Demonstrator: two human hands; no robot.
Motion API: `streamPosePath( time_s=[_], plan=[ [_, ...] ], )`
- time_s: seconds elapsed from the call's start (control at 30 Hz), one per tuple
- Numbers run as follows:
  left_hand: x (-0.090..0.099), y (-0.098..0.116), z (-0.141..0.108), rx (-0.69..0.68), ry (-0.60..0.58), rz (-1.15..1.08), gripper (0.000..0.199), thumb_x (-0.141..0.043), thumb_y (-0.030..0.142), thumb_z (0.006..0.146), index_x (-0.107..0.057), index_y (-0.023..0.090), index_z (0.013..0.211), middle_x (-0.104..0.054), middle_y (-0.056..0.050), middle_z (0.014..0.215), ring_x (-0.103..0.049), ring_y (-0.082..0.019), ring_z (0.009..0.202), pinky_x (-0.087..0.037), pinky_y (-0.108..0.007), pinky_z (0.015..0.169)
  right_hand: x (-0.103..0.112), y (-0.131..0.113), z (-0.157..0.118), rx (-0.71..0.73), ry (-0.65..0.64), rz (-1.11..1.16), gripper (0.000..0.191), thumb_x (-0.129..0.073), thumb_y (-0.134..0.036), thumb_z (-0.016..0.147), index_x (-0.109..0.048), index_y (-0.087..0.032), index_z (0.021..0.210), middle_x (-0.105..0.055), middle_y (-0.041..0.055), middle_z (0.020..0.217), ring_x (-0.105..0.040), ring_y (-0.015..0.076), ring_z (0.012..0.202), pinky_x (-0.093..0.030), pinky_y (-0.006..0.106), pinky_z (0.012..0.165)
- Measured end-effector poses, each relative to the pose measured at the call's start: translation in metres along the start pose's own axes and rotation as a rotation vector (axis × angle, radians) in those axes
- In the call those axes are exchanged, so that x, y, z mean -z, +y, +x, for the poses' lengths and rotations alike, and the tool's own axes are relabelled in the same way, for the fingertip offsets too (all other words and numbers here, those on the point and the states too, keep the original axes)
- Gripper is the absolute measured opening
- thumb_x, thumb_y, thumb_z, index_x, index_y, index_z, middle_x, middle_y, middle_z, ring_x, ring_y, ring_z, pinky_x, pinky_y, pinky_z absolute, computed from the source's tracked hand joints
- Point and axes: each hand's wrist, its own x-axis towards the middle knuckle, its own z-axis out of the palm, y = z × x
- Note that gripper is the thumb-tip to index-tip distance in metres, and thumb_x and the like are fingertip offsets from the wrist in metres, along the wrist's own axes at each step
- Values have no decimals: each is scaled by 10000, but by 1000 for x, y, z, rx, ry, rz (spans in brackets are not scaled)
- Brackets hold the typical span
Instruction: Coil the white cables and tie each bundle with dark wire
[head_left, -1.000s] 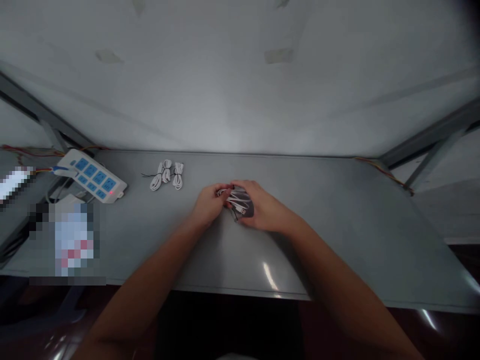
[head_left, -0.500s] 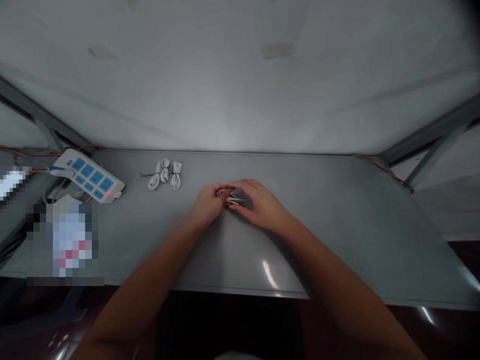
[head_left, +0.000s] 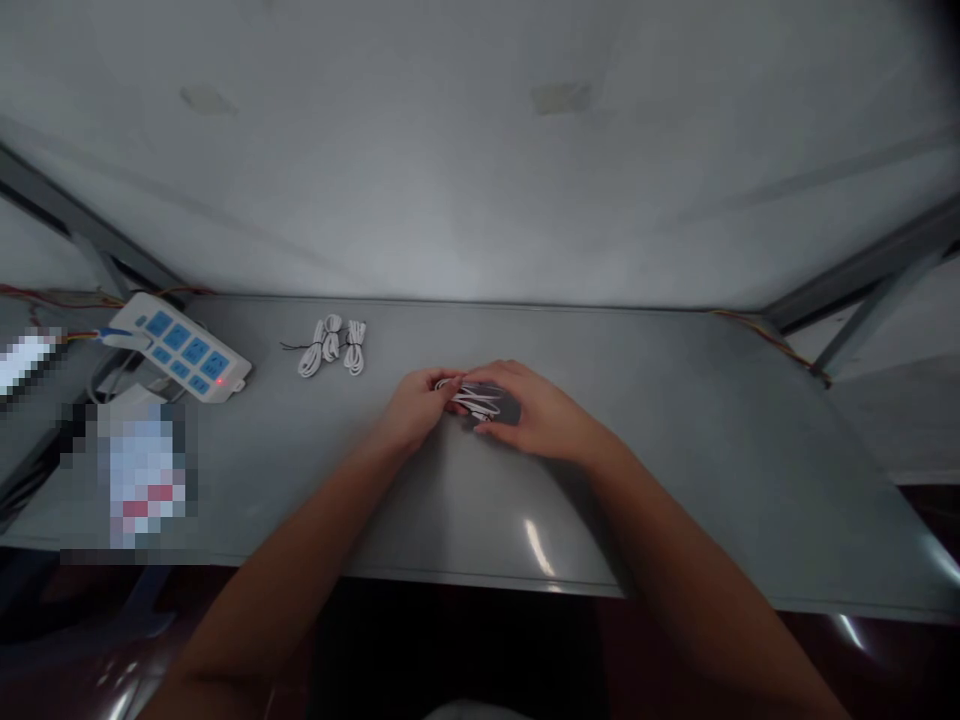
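A coiled white cable (head_left: pixel 481 399) lies sideways between my two hands, just above the grey table. My left hand (head_left: pixel 417 408) pinches the coil's left end between thumb and fingers. My right hand (head_left: pixel 544 412) curves around the other end in a C shape, thumb and fingers apart. Its fingertips reach the upper edge of the coil and the thumb tip lies close to the lower edge; whether they touch is hard to tell. A gap shows between the right palm and the loops.
White cable bundles with black ties (head_left: pixel 331 340) lie at the back left of the table (head_left: pixel 712 450). A power strip with blue sockets (head_left: pixel 187 348) and a lit red light sits further left, beside a blurred-out item (head_left: pixel 146 480). A pale wall (head_left: pixel 480 200) rises behind.
My right hand has loosened and spread, its thumb moving down and away from the fingers, so more of the cable loops show. My left hand keeps its pinch in nearly the same place.
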Motion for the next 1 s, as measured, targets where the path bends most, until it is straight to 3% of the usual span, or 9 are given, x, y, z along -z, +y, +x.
streamPosePath(
  time_s=[0.23, 0.43, 0.63, 0.77, 1.0],
  plan=[
    [1, 3, -2, 9, -11, 35, 122, -706, 223, 860, -764, 132, 917, -742, -39, 766, -628, -118, 562, -511, -244, 602, 1, 7, 0, -38, -13, 46, 476, -805, -280, 856, -661, -297, 1309, -709, 58, 1256, -651, 252, 1162, -503, 432, 1023],
    [4, 9, -5, 61, -82, 4, 126, -719, 228, 853, -778, 138, 918, -752, -56, 837, -635, -115, 605, -521, -249, 626, 8, -2, -1, -88, -21, -4, 485, -826, -343, 841, -687, -290, 1303, -737, 52, 1250, -686, 255, 1128, -521, 398, 975],
    [4, 12, -10, 52, -174, 49, 196, -737, 339, 850, -782, 153, 893, -765, -65, 821, -663, -141, 651, -539, -263, 659, 3, -9, 1, -119, 35, -100, 275, -731, -425, 932, -763, -274, 1160, -786, 41, 1093, -719, 229, 977, -529, 342, 848],
    [-1, 10, -12, 32, -159, 122, 258, -752, 382, 846, -780, 150, 955, -772, -56, 808, -668, -138, 597, -538, -264, 652, -5, 1, 2, -81, 67, -163, 231, -611, -395, 1017, -782, -264, 1101, -781, 44, 1011, -709, 196, 887, -513, 310, 780],
    [-3, 8, -9, 33, -116, 160, 181, -721, 322, 876, -768, 163, 948, -784, -67, 877, -713, -164, 616, -548, -296, 679, -9, 14, 3, 29, 48, -170, 178, -632, -326, 1012, -791, -248, 1001, -770, 54, 1020, -707, 199, 937, -529, 327, 847]
  ],
)
